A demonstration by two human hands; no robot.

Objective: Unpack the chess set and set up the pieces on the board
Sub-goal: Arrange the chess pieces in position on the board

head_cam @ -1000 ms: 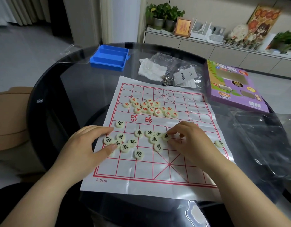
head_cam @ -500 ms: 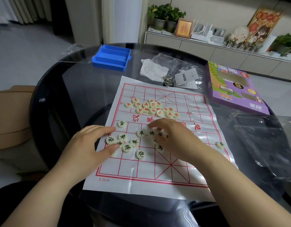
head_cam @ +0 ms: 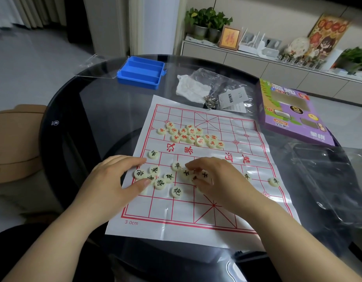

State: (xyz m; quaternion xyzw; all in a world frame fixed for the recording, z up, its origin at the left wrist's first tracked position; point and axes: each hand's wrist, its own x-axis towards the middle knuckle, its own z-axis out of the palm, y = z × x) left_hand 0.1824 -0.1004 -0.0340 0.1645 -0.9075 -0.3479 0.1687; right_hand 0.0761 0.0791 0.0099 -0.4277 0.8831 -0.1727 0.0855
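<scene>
One board (head_cam: pixel 176 216) is counted, one blue tray (head_cam: pixel 141 73), one purple box (head_cam: pixel 292 115). Around fifteen red pieces (head_cam: pixel 200 141) are tallied, at least thirteen black pieces (head_cam: pixel 177 191), and two hands: left hand (head_cam: pixel 113 180), right hand (head_cam: pixel 220 180).

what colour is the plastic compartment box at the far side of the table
The compartment box is bright blue all over; it shows clearly in the head view.

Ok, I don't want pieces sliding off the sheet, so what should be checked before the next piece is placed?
1. Board sheet lying grid up: ok.
2. Red pieces grouped on the far half: ok.
3. Black pieces on their points: not ok, loosely heaped.
4. Stray black piece clear of the right edge: not ok.
5. Right hand gripping a piece: cannot tell.
</scene>
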